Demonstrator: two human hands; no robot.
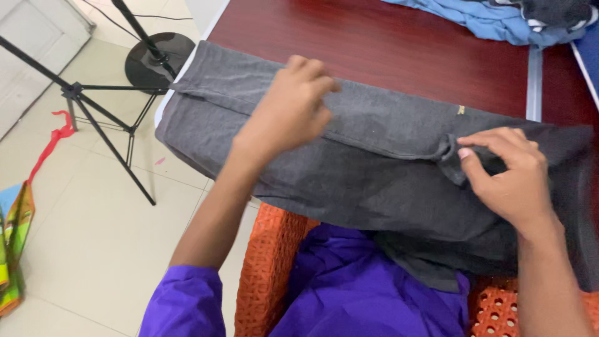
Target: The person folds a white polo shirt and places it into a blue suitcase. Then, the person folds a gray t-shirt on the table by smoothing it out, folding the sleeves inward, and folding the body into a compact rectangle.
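Two hands work a dark grey garment spread over the near edge of a dark red table. One small yellow label sits on the cloth at about one o'clock. A green and yellow bag stands on the floor at nine o'clock. His left hand lies loosely curled on the fold, gripping nothing; his right hand pinches a bunched tuck at three o'clock.

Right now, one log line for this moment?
left hand: flat on grey garment | right hand: fingers pinching fold | surface: red table
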